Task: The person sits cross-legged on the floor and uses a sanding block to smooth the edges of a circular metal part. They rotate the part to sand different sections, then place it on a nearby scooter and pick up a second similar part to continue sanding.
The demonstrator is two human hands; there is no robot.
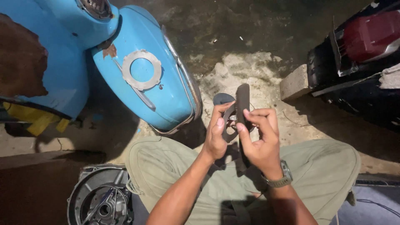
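Head view: a seated person works over the concrete floor (250,71), the left hand (216,137) and right hand (260,139) both closed around a stack of dark ring-shaped plates (241,106) held upright above the knees. A single bare metal ring (141,69) lies apart on the blue scooter's side panel (166,96), and an open engine casing (100,200) sits by the left knee, suggesting sorting is partway through, with refitting not yet begun.
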